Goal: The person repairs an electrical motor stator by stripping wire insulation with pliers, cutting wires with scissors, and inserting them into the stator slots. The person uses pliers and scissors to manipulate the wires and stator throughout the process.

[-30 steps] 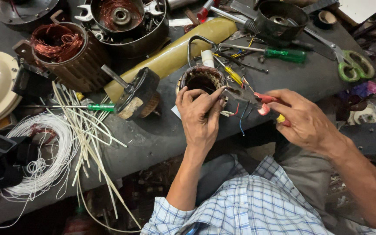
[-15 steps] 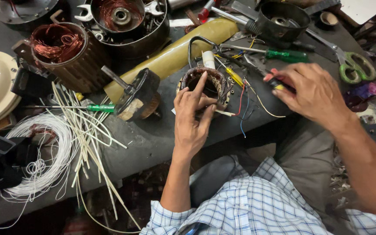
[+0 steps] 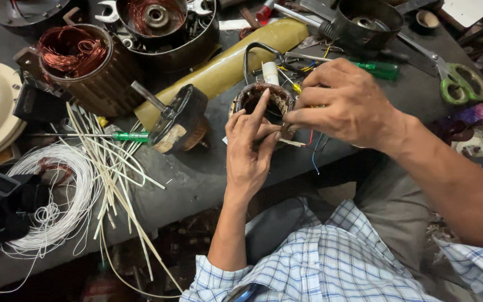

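A small round motor stator (image 3: 262, 99) with copper windings and coloured lead wires stands on the dark workbench (image 3: 197, 179). My left hand (image 3: 248, 144) grips its near rim, index finger stretched over the bore. My right hand (image 3: 345, 103) lies over the stator's right side, thumb and fingers pinched at the winding edge beside my left fingertips. Red and blue wires (image 3: 314, 146) hang below it. I cannot see any tool in the right hand.
A rotor with shaft (image 3: 177, 118) lies left of the stator, beside a green-handled screwdriver (image 3: 129, 136), white sleeving strips (image 3: 113, 168) and a coil of white wire (image 3: 51, 207). A larger copper-wound stator (image 3: 79, 64), a yellow roll (image 3: 225, 67) and green scissors (image 3: 459, 81) lie behind.
My right hand held red-handled pliers by the stator, swung out to the right, and has now come back empty-looking onto the stator's right edge. The left hand kept its hold.
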